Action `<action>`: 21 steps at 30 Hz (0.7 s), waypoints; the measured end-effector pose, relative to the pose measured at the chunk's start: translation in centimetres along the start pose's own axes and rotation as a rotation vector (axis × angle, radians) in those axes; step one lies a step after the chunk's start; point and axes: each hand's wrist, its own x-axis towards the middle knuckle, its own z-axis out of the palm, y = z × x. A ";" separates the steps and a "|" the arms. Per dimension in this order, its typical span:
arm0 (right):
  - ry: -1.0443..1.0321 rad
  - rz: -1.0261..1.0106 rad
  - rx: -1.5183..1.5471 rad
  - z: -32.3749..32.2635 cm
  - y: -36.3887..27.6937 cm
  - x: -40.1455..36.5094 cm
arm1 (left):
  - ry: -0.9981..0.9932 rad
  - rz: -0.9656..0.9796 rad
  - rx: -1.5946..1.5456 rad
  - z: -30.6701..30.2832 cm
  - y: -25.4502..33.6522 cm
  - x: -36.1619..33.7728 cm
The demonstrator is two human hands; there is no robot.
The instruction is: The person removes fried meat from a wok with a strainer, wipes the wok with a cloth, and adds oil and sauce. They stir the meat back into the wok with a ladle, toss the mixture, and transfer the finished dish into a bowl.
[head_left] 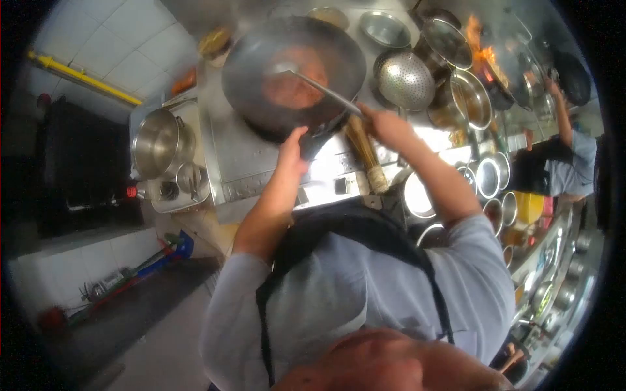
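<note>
A large black wok (251, 98) with steam over it sits on the steel stove, with reddish food (303, 88) in its middle. My right hand (388, 130) is closed around the handle of a long metal ladle (326, 93), whose bowl rests over the food in the wok. At the wok's near edge is my left hand (293, 153), its thumb raised and its other fingers wrapped at a dark cloth or handle that I cannot make out clearly. A bamboo brush (365, 153) lies on the stove between my hands.
A perforated strainer (405, 80) and several metal bowls stand right of the wok. A steel pot (156, 144) is at the left. Flames (482, 49) rise at the back right, near a co-worker's arm (562, 114). Metal containers (488, 177) line the right side.
</note>
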 end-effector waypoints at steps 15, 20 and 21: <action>-0.166 0.090 0.169 -2.6 2.7 -6.3 | -0.002 -0.005 -0.006 -0.3 -0.3 -0.2; -0.027 0.133 0.144 0.8 1.5 -3.2 | -0.041 0.038 -0.026 1.0 -0.2 -1.3; 0.010 0.111 0.197 1.1 1.0 -2.6 | -0.047 0.034 -0.038 1.1 -0.2 -1.3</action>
